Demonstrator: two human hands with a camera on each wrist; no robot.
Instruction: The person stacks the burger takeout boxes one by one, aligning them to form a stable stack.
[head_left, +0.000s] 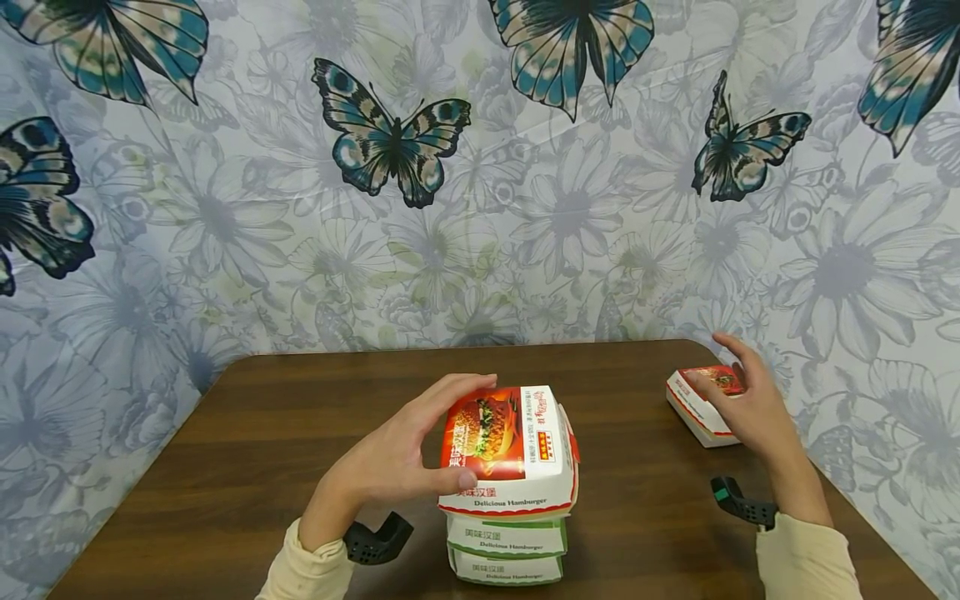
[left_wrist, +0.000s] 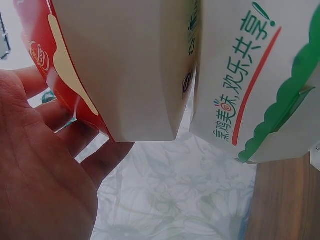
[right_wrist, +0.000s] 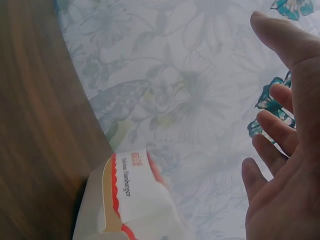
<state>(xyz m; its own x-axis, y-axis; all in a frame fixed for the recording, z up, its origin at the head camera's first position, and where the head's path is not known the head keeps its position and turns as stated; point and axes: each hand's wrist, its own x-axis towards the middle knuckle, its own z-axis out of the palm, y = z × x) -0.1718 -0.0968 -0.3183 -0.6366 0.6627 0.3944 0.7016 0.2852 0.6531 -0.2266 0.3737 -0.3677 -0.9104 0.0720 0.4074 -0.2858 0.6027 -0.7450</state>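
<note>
A stack of paper hamburger boxes stands at the front middle of the table in the head view. On top is a red-and-white hamburger box (head_left: 491,442) with a burger picture; under it show green-edged white box parts (head_left: 506,537). My left hand (head_left: 397,454) grips the top box from its left, thumb at the front and fingers toward the back. In the left wrist view its fingers lie along the red side (left_wrist: 75,85). My right hand (head_left: 750,408), fingers spread, hovers over another red-and-white hamburger box (head_left: 697,408) at the right. The right wrist view shows that hand (right_wrist: 280,150) apart from the box (right_wrist: 137,192).
The brown wooden table (head_left: 330,417) has its right edge close to the single box. Behind it hangs a pale floral cloth (head_left: 555,208) with butterflies. A black wrist camera mount sits on each wrist.
</note>
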